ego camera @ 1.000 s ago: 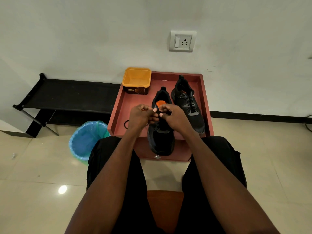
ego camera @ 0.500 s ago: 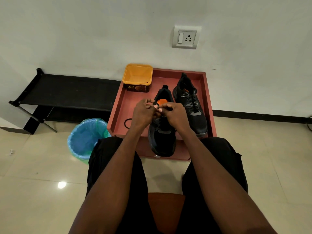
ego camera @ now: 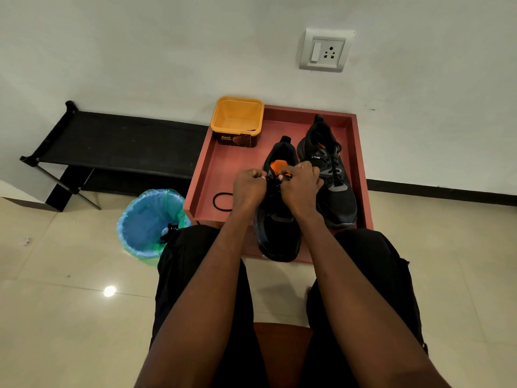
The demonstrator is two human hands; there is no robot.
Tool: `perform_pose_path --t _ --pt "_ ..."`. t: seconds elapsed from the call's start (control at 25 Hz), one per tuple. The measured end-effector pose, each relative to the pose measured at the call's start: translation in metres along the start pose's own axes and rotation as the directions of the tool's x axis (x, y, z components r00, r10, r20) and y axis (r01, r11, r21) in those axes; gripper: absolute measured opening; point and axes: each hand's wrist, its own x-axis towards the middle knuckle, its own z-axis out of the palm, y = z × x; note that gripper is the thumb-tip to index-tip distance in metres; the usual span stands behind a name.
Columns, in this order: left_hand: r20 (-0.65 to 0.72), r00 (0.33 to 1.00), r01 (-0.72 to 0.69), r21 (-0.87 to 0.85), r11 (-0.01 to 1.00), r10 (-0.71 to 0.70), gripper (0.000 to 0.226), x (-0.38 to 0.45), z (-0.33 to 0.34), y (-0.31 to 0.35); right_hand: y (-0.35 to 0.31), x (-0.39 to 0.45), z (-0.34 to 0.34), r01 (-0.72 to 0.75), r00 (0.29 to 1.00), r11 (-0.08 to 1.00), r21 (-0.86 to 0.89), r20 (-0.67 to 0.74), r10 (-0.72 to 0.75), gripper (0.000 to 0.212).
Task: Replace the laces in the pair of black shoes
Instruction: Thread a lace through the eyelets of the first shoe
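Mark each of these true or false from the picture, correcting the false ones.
1. Both shoes stand in the red tray. True.
2. The left hand and right hand work at the nearer shoe. True.
3. The yellow tub sits on the floor. False: it is in the tray's far left corner.
4. The farther shoe has no lace. False: it is laced.
5. A bin with a blue liner stands left of the tray. True.

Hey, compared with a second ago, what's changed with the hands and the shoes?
Little has changed. Both hands, left hand and right hand, keep their fingers curled at the lace on the near shoe, by its orange tongue. The other shoe, red tray and yellow tub stayed put.
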Motion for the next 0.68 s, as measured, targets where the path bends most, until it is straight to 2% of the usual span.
perform_pose_path --t 0.16,0.28,0.52,0.68 --pt "0.015 1.0 0.022 -0.029 0.999 -0.022 0.025 0.001 -0.001 -0.002 0.003 0.007 0.004 -0.031 0.995 0.996 0.089 0.101 0.022 0.016" --pt "0.021 1.0 0.02 -0.026 0.999 -0.019 0.023 0.001 -0.002 -0.001 0.004 0.009 0.003 -0.044 0.992 0.99 0.131 0.12 0.028 0.014" --pt "0.003 1.0 0.019 -0.061 0.998 -0.019 0.015 0.005 0.0 -0.008 0.007 0.014 0.012 -0.035 0.999 0.986 0.162 0.046 0.028 0.005" --pt "-0.023 0.999 -0.044 -0.037 0.998 0.043 0.01 0.005 0.003 -0.01 0.006 0.012 0.007 -0.083 0.985 0.971 0.225 0.169 0.045 0.016"
